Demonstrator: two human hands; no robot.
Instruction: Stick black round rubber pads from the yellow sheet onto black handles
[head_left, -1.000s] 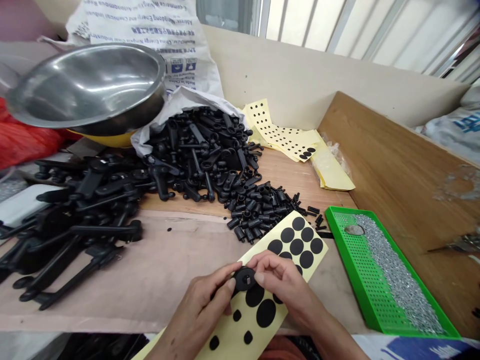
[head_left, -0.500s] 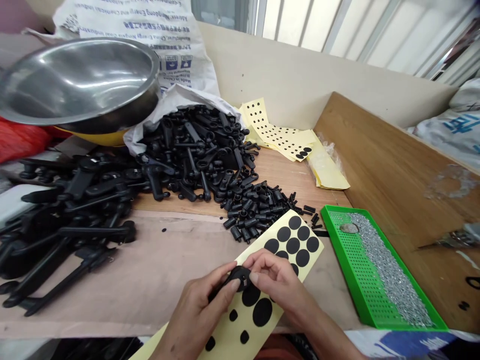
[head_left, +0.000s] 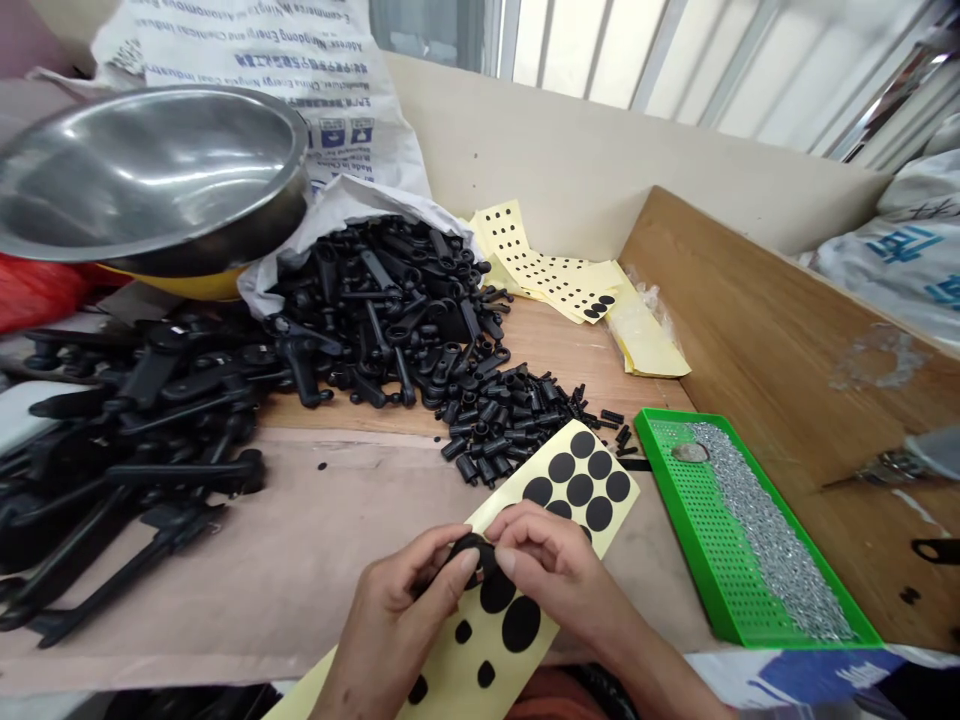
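My left hand (head_left: 397,610) and my right hand (head_left: 559,570) meet low in the middle of the view, both pinching a small round black plastic part (head_left: 472,552). My fingers hide most of it. Under my hands lies a yellow backing sheet (head_left: 517,520) with round black stickers, several of them gone from its upper part. Just beyond the sheet is a heap of short black plastic cylinders (head_left: 495,430), and a larger pile of black plastic levers (head_left: 375,320) spills from a white bag.
Long black plastic handles (head_left: 150,440) lie heaped on the left. A steel bowl (head_left: 150,170) stands tilted behind them. On the right is a green perforated tray (head_left: 720,540) holding silver screws (head_left: 772,540). Punched yellow sheets (head_left: 555,270) lie against the back wall, beside a wooden board (head_left: 750,330).
The black part has turned in my fingers, its flat face with the square hole no longer showing. The whole scene has drifted slightly left and down in the view.
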